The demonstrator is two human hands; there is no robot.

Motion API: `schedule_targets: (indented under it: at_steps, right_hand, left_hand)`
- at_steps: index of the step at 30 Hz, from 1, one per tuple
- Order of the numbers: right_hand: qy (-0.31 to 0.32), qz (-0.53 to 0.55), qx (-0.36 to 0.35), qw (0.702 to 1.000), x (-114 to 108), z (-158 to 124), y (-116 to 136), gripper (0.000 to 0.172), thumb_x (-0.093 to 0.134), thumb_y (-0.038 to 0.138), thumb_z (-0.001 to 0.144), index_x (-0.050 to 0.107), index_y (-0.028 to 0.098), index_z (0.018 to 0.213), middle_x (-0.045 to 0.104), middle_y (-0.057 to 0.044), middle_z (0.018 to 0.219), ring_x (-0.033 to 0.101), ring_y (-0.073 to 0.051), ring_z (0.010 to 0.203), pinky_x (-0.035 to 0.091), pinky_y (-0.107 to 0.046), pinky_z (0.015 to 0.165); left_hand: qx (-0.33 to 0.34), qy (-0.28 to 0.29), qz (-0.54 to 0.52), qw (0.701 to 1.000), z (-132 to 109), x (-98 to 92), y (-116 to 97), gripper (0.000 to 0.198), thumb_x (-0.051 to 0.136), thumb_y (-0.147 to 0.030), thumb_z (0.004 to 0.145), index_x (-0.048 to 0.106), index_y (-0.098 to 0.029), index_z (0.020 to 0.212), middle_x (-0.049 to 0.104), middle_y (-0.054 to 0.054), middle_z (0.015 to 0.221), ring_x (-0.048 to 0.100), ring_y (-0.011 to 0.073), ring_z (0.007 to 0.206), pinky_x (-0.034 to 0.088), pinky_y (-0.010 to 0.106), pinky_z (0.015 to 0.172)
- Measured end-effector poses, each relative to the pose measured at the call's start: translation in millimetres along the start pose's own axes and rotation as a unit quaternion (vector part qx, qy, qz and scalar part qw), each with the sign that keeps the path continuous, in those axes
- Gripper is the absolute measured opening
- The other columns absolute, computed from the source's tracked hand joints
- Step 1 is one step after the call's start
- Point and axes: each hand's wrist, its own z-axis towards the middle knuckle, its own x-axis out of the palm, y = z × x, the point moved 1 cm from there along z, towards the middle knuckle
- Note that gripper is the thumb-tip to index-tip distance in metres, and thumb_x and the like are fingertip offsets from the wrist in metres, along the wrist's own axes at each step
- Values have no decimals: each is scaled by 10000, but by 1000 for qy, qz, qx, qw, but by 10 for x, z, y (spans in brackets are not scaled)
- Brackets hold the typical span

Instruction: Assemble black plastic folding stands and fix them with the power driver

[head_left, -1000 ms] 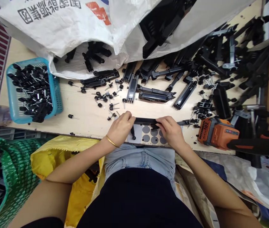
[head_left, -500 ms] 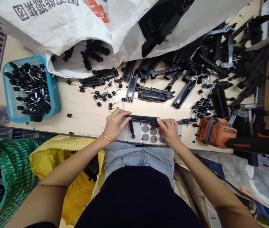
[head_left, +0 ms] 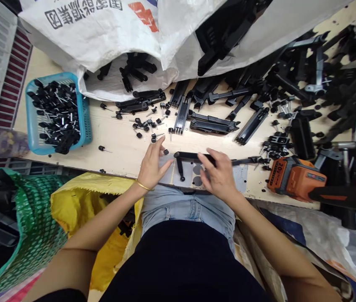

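Observation:
A black plastic bar (head_left: 188, 156) with a short leg hanging toward me lies at the near edge of the wooden table (head_left: 121, 147), over a grey plate with round holes (head_left: 197, 176). My left hand (head_left: 153, 165) is open, fingers stretched out just left of the bar's end, holding nothing. My right hand (head_left: 218, 174) hovers over the bar's right part, fingers spread and slightly smeared by motion, resting on or just above it. Loose black-headed pins (head_left: 146, 126) lie scattered beyond my left hand.
A blue basket (head_left: 85, 126) full of black pins stands at the left. A white sack (head_left: 108, 37) spills black parts at the back. Several black brackets (head_left: 212, 123) lie mid-table, a dense pile at the right. An orange cordless driver (head_left: 294, 178) rests by my right hand.
Both hands have let go of the bar's ends and opened. The left hand drew back to the left; the right hand slid over the bar's middle. The view shifted slightly right.

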Motion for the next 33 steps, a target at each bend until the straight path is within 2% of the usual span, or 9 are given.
schedule_targets:
  at_steps: [5, 10, 18, 22, 25, 27, 29, 31, 33]
  right_hand:
    - [119, -29, -91, 988, 279, 329, 92, 594, 432, 153, 884, 310, 282, 1451, 499, -126, 1299, 469, -265, 1130, 363, -413, 917]
    - [115, -75, -101, 985, 414, 357, -64, 592, 422, 177, 906, 286, 310, 1466, 585, -98, 1085, 491, -243, 873, 356, -379, 762]
    - [134, -75, -67, 986, 421, 340, -27, 599, 434, 132, 874, 356, 347, 1428, 554, -106, 1165, 465, -256, 903, 351, -405, 765]
    - [137, -81, -73, 985, 444, 358, -38, 587, 451, 139, 861, 383, 329, 1413, 560, -114, 1157, 472, -265, 913, 370, -413, 758]
    - [136, -58, -78, 986, 460, 364, -47, 629, 460, 124, 842, 347, 307, 1433, 553, -118, 1160, 494, -266, 934, 401, -422, 790]
    - [104, -10, -82, 991, 423, 340, -45, 686, 445, 98, 831, 262, 295, 1462, 539, -114, 1177, 510, -262, 988, 428, -422, 829]
    - [34, 54, -64, 996, 316, 275, -56, 722, 424, 78, 828, 184, 285, 1476, 525, -114, 1191, 515, -253, 1047, 452, -416, 857]
    - [-46, 86, -25, 995, 149, 171, -95, 692, 433, 78, 828, 227, 283, 1455, 531, -110, 1173, 518, -251, 1070, 461, -427, 881]
    - [-92, 74, 24, 993, -24, 59, -144, 605, 469, 95, 826, 355, 282, 1389, 551, -104, 1124, 532, -261, 1048, 455, -451, 893]
  left_hand:
    - [-188, 179, -101, 960, -285, 346, -207, 842, 601, -346, 831, 111, -98, 1468, 616, -31, 622, 603, 162, 535, 509, 274, 590]
    - [-266, 190, -135, 935, -179, 569, -343, 747, 442, -318, 916, 18, -59, 1475, 606, -25, 535, 573, 174, 394, 495, 288, 535]
    - [-222, 242, -109, 938, -124, 464, -171, 795, 526, -324, 880, 83, -43, 1477, 566, -51, 462, 610, 193, 454, 510, 294, 609]
    - [-242, 228, -83, 939, -78, 514, -263, 789, 468, -330, 916, 9, -6, 1469, 659, 33, 614, 636, 196, 509, 506, 299, 629]
    - [-218, 259, 16, 941, -9, 366, -296, 818, 573, -405, 861, 170, -8, 1452, 689, 126, 756, 683, 277, 719, 507, 348, 693]
    - [-193, 237, 83, 948, 30, 167, -260, 715, 584, -437, 850, 339, -49, 1399, 684, 142, 798, 675, 306, 803, 506, 375, 726]
    - [-136, 150, 100, 974, 56, -41, -201, 516, 484, -369, 913, 430, -98, 1348, 681, 131, 868, 658, 280, 875, 501, 382, 791]
    - [-42, 54, 70, 995, 65, -178, -151, 414, 372, -244, 944, 443, -132, 1336, 667, 120, 1007, 617, 239, 986, 476, 378, 890]
    - [24, 12, 40, 999, 54, -195, -122, 426, 352, -196, 929, 427, -145, 1345, 633, 118, 1123, 574, 222, 1065, 451, 378, 949]
